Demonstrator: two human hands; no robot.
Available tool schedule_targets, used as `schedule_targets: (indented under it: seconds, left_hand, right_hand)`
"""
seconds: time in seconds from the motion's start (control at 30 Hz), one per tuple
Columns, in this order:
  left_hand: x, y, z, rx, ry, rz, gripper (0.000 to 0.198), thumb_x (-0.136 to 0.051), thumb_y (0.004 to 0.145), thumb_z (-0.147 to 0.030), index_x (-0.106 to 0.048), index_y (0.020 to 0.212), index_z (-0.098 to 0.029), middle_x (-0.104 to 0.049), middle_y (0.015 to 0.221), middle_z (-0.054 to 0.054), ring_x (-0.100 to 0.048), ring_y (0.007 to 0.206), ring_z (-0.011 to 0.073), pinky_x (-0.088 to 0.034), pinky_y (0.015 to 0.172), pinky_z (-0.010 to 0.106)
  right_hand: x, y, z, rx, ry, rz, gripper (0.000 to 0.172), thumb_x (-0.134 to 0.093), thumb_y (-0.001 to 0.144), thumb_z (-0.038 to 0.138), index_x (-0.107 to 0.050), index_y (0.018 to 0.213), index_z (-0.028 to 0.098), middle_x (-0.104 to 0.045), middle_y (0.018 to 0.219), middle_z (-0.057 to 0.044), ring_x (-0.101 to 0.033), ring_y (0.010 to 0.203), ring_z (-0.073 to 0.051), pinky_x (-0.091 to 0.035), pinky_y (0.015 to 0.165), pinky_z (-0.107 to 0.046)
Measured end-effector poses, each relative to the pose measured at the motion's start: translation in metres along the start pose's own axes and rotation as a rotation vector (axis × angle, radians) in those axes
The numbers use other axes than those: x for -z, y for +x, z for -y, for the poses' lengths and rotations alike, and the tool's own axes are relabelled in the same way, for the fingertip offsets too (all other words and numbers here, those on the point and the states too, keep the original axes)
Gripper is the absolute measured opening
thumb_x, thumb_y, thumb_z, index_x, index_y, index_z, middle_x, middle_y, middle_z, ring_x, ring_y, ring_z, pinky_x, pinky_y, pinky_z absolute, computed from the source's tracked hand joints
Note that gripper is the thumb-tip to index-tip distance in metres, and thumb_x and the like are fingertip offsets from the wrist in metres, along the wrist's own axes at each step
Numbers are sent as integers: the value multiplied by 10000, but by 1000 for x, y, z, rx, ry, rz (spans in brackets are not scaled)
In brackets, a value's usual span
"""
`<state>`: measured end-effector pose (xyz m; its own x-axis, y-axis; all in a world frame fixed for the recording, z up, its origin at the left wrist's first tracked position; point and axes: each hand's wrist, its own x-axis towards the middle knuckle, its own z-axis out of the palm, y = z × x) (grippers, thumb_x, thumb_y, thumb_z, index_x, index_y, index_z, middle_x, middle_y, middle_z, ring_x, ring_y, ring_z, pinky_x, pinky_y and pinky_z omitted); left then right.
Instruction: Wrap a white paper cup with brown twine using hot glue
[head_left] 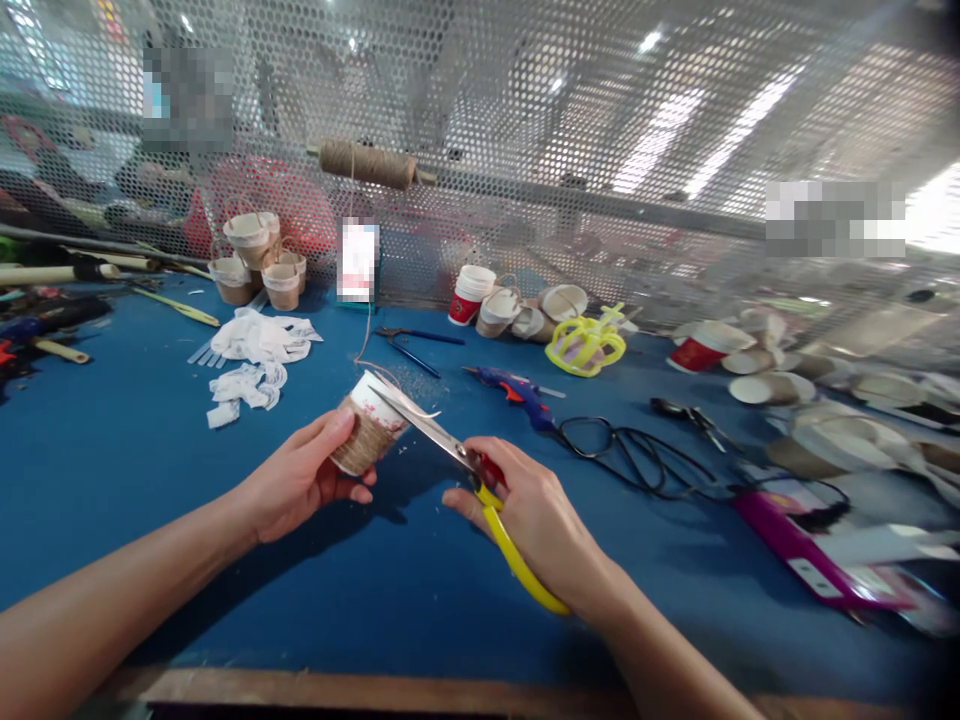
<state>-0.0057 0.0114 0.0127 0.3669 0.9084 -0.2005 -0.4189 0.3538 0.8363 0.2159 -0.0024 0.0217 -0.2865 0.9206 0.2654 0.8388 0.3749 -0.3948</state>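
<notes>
Above the blue tabletop (112,440), before a perforated metal screen (525,100), the left hand (300,480) curls its fingers around a tilted twine-wound paper cup (369,435); the right hand (536,520) grips yellow-handled scissors (435,432), blade tips at the cup's rim; a blue glue gun (517,388) lies beyond.

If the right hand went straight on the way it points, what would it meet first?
Probably the twine-wrapped cup in the left hand; the scissors in the right hand reach its rim, depth unclear.
</notes>
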Motion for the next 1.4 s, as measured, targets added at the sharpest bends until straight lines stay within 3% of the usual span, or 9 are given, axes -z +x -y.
schedule_targets:
  seconds: [0.57,0.73,0.83,1.07,1.4]
  left_hand:
    - [1,0,0,-38,11,-41,336,-552,790,-392,-572,979,-115,-600,832,81,-569,625,129,-506,526,233]
    - [2,2,-5,87,-89,-16,462,-381,856,-468,-608,968,-81,-624,786,117,-585,596,141,-534,535,250]
    - [3,3,-7,148,-108,-11,481,-311,890,-428,-615,956,-61,-628,760,129,-587,576,136,-534,516,233]
    - [2,2,0,46,-6,-4,276,-400,886,-293,-568,1013,-114,-612,874,100,-593,641,142,-528,530,237]
    - [0,1,2,-31,37,-49,311,-545,804,-358,-560,1002,-119,-595,887,87,-589,667,151,-524,545,253]
  right_hand:
    - [4,1,8,26,-25,14,253,-556,759,437,-489,743,193,-499,606,27,-423,530,-100,-355,509,-221]
    - [4,0,7,15,-34,21,258,-544,764,448,-494,756,195,-505,612,25,-424,534,-103,-358,512,-222]
    - [2,1,3,34,-30,26,280,-570,741,456,-504,816,195,-537,671,11,-466,570,-112,-382,545,-226]
    - [-3,0,-4,83,2,-5,413,-620,674,500,-482,922,200,-551,787,-19,-499,653,-136,-416,618,-252]
    - [0,0,2,14,-8,-1,319,-563,729,495,-510,833,198,-543,699,-2,-471,581,-119,-388,557,-237]
